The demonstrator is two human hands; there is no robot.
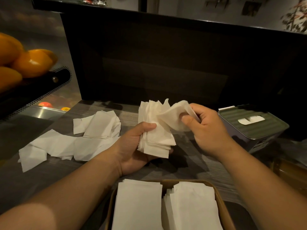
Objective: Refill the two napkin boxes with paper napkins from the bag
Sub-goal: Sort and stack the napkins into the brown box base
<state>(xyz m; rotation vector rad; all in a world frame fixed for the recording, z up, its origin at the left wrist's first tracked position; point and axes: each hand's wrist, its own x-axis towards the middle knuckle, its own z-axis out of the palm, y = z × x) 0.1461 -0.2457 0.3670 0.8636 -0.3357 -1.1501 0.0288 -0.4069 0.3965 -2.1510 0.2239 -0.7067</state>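
Head view: my left hand [132,146] gripped a fanned napkin stack [154,130] at centre; my right hand [206,128] pinched its top sheet [174,115]. Open box [221,211] at 6 o'clock held two piles; lidded box [252,125] at 3 o'clock; loose napkins [66,143] at 9 o'clock.

White napkins [154,130] throughout; the closed box [254,125] is grey-green with fine ribbing — the open box [221,208] tan; the surface [93,170] streaked grey; the fruit [31,63] orange.

Dim, warm light falls from above; my forearms cast soft shadows on the counter [191,165]. The oranges [25,62] blur at the left edge, and the wide lens bends the corners.
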